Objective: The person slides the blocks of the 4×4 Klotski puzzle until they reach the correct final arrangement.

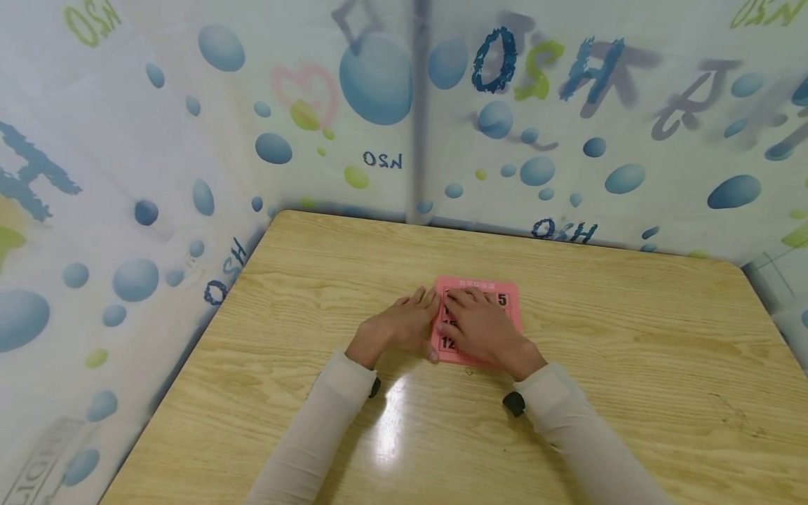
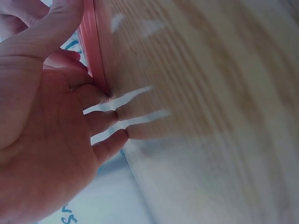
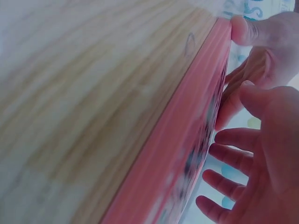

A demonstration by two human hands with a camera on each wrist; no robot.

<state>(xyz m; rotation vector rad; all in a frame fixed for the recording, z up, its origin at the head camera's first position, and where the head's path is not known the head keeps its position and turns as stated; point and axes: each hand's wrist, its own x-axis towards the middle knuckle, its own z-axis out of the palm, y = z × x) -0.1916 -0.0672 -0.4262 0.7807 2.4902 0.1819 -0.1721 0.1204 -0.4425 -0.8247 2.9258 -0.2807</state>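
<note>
A pink number sliding puzzle (image 1: 476, 283) with black numerals on its tiles lies flat on the wooden table. My left hand (image 1: 404, 324) stands at its left side, thumb at the near left corner. In the left wrist view, the fingertips (image 2: 111, 142) of this hand come down to the tabletop beside the puzzle's pink side (image 2: 93, 46). Over the tiles my right hand (image 1: 482, 326) spreads its fingers and hides most of the numbers. From the right wrist, those fingers (image 3: 229, 184) show loosely bent, close over the puzzle's face.
Wood-grain tabletop (image 1: 631, 337) stretches around the puzzle, with a bright glare patch in front of the hands. Patterned cloth walls (image 1: 536, 140) with blue bubbles and letters rise behind and to the left. A small black device (image 1: 514, 403) sits under the right wrist.
</note>
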